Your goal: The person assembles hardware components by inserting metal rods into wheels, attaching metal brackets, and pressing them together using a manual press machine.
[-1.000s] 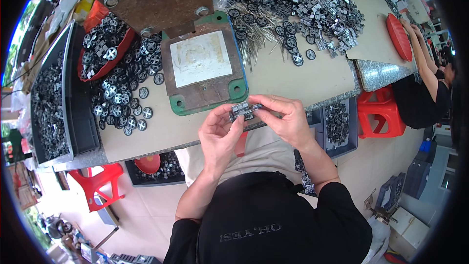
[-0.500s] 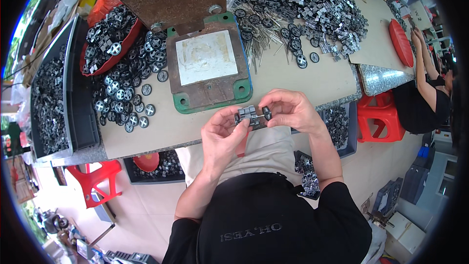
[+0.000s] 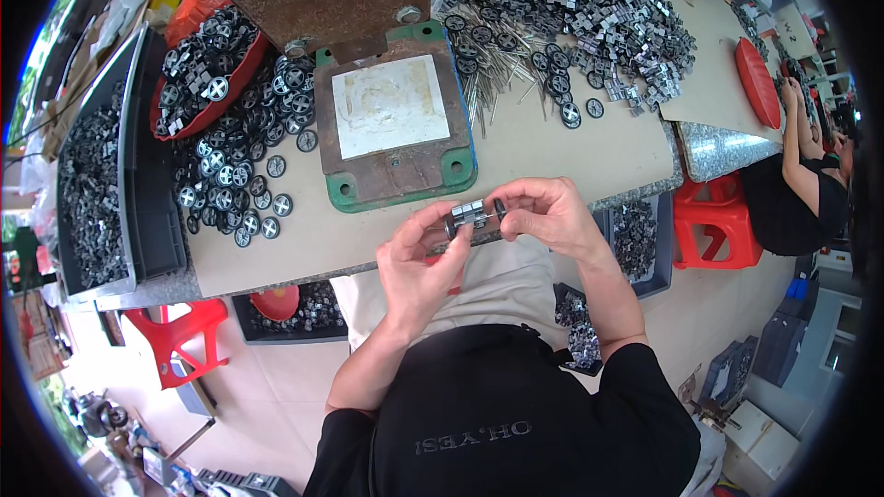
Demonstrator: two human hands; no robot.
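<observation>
Just in front of the table edge, my left hand (image 3: 412, 256) pinches a small grey block (image 3: 469, 213) between thumb and fingers. A dark wheel (image 3: 449, 226) sits at the block's left side, close to my fingers. My right hand (image 3: 551, 213) grips a second dark wheel (image 3: 500, 209), its thumb and forefinger closed on it. Between that wheel and the block a short length of thin metal axle appears to show. Behind my hands stands a green-cornered metal press base (image 3: 398, 179) with a whitish plate (image 3: 389, 108) on top.
Loose wheels (image 3: 230, 175) spread at the left beside a red bowl (image 3: 170, 127) and a dark bin (image 3: 152, 175). Metal rods (image 3: 497, 74) and a heap of grey blocks (image 3: 589, 9) lie at the back right. Red stools (image 3: 718, 221) flank the table; another person (image 3: 801, 184) works far right.
The grey block has turned in my fingers, showing a shinier face. My right hand's wheel has tilted to nearly edge-on and come slightly nearer the block.
</observation>
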